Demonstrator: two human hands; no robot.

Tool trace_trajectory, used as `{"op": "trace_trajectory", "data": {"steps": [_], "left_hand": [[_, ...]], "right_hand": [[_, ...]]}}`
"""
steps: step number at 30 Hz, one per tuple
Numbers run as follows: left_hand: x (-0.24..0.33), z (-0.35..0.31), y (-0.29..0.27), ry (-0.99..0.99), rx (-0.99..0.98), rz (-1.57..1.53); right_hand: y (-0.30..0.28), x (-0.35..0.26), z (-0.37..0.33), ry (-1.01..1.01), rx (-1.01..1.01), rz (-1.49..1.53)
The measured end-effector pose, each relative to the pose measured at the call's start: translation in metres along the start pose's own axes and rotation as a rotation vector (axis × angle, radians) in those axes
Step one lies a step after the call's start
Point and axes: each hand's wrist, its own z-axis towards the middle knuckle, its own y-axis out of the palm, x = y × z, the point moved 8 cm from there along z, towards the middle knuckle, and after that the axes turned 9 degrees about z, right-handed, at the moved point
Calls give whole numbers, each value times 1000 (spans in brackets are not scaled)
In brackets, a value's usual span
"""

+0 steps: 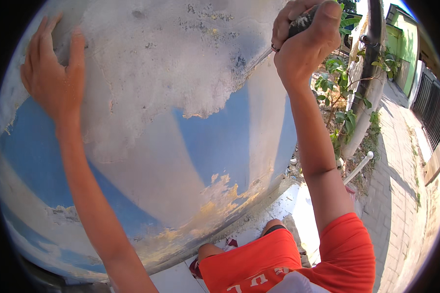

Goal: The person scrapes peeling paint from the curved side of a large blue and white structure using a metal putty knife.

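In front of me stands a wall with blue and greyish-white paint, peeled in its upper part down to a rough grey layer. My left hand rests on the bare grey part at the upper left, fingers spread and holding nothing. High on the right, my right hand is closed around the dark, worn handle of a scraper. Its thin metal blade slants down to the left, with the tip at or close to the ragged paint edge; contact is hard to tell. My fingers cover part of the handle.
White tiles lie at the wall's foot by my legs. To the right are leafy plants, a pale post, a white pipe, and a paved path leading to a dark metal gate.
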Motion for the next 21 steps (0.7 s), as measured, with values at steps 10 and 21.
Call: {"op": "trace_trajectory", "data": {"steps": [10,21], "left_hand": [[10,4,-9,-30,-54,4],[9,1,-11,-25,-35,-238]], "right_hand": [[-22,21,1,41,17,22],[-187,-8,-178,747,-270,-704]]}}
